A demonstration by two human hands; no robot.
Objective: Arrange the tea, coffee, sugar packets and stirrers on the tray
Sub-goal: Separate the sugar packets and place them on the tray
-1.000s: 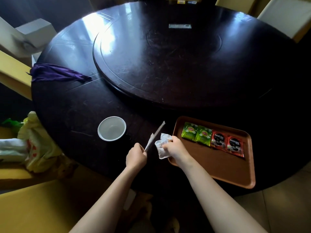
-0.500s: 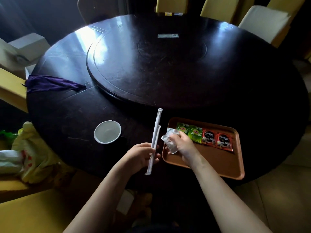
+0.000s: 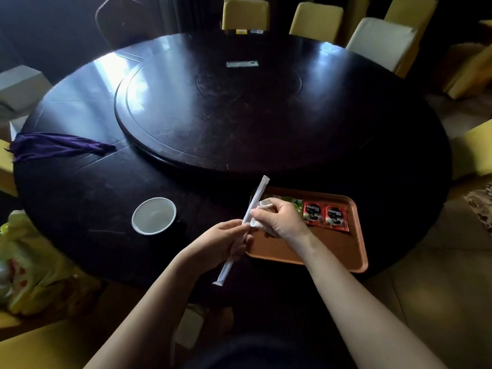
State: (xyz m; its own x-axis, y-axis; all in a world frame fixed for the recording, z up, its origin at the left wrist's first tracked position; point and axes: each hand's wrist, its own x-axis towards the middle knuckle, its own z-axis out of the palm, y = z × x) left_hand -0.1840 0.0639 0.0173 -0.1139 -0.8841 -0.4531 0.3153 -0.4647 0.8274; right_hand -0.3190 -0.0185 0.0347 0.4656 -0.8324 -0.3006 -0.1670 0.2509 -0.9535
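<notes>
An orange tray (image 3: 319, 251) lies at the near edge of the round dark table. Two red coffee packets (image 3: 326, 216) lie side by side in its far part; green tea packets (image 3: 294, 202) beside them are mostly hidden behind my right hand. My left hand (image 3: 226, 241) grips long white paper-wrapped stirrers (image 3: 243, 230), tilted up toward the tray's left corner. My right hand (image 3: 279, 219) holds crumpled white sugar packets (image 3: 262, 209) and its fingertips pinch the stirrers just above my left hand.
A white paper cup (image 3: 154, 216) stands on the table left of my hands. A purple cloth (image 3: 58, 147) lies at the table's left edge. A large turntable (image 3: 239, 107) fills the middle. Yellow chairs (image 3: 316, 21) ring the far side; a yellow bag (image 3: 29, 272) sits at left.
My right hand has moved left from the tray's corner to meet the stirrers in my left hand. The view has tilted up, showing more chairs.
</notes>
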